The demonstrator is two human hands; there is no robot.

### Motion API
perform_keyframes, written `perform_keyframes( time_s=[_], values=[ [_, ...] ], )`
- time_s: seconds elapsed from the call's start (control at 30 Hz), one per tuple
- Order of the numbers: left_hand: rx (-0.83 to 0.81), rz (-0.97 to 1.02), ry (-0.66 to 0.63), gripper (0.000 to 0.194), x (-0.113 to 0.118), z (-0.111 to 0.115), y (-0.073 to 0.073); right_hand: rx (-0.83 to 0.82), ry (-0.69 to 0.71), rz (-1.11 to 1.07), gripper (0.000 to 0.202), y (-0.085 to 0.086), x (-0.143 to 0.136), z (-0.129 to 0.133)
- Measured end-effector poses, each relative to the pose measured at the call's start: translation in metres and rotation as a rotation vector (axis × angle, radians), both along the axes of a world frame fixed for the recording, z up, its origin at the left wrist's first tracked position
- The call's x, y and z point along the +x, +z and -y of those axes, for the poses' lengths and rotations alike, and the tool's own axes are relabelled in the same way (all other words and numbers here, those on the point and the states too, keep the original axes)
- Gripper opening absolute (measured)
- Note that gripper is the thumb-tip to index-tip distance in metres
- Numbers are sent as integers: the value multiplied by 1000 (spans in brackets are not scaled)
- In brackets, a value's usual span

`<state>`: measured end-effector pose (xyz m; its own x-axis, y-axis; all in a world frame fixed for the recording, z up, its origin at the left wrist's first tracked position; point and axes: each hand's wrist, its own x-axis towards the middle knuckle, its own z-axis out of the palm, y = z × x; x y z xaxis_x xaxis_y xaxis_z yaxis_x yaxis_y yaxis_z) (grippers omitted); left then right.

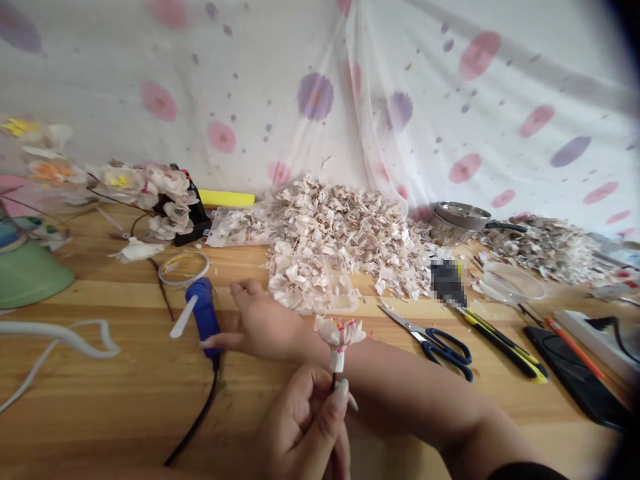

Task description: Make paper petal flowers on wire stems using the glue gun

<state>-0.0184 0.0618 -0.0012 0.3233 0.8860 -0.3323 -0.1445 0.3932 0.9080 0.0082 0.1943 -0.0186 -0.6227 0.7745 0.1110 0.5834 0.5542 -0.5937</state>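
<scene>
Here's the small paper-like flower [341,331], upright at the front of the scene, held above the wooden table [125,407] by the left hand [310,427]. Thumb and fingers are pinched together around its dark stem [333,381], just below the white wrap [337,361], and that looks the right place: the stem seems thin but fairly stiff, the whole piece surely light. Up top, the petals look soft, dry and easily creased, so a grip there would risk crushing or tearing them; little sign of anything slippery.

And over to the left, the right hand [270,327] is stretched out beyond the flower, fingers spread wide and wrapped around nothing. Its thumb lies over the lower end of the blue tool [205,317], though from this angle I can't tell whether it's pressing. Smooth casing there, probably rigid, with a black cord [200,417] trailing.
</scene>
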Motion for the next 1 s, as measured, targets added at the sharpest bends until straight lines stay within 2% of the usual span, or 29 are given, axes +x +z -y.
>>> perform_keyframes(
  time_s=[0.07,0.1,0.2,0.27,0.33,0.43,0.53,0.67,0.83,1.0],
  values=[
    [3,8,16,57,1,-4,-5,78,50,-32,69,2,41,-5],
    [-1,18,12,54,1,-7,-8,98,25,-29,57,3,63,-10],
    [-52,70,-24,46,4,-20,-18,169,-149,3,22,7,126,-35],
    [-81,74,-49,44,5,-29,-24,198,-228,41,14,11,156,-52],
    [-89,36,-70,41,6,-37,-29,198,-242,82,11,14,172,-65],
    [-104,-3,-78,40,6,-45,-34,197,-153,141,11,17,172,-75],
    [-132,3,-62,40,6,-49,-37,223,-29,200,12,14,159,-82],
    [-190,-23,-78,42,8,-46,-40,276,59,289,19,11,146,-99],
    [-259,36,22,43,11,-42,-42,272,212,385,22,20,142,-125],
    [-218,-9,-51,41,8,-45,-41,265,303,451,19,24,135,-138]
  ],
)
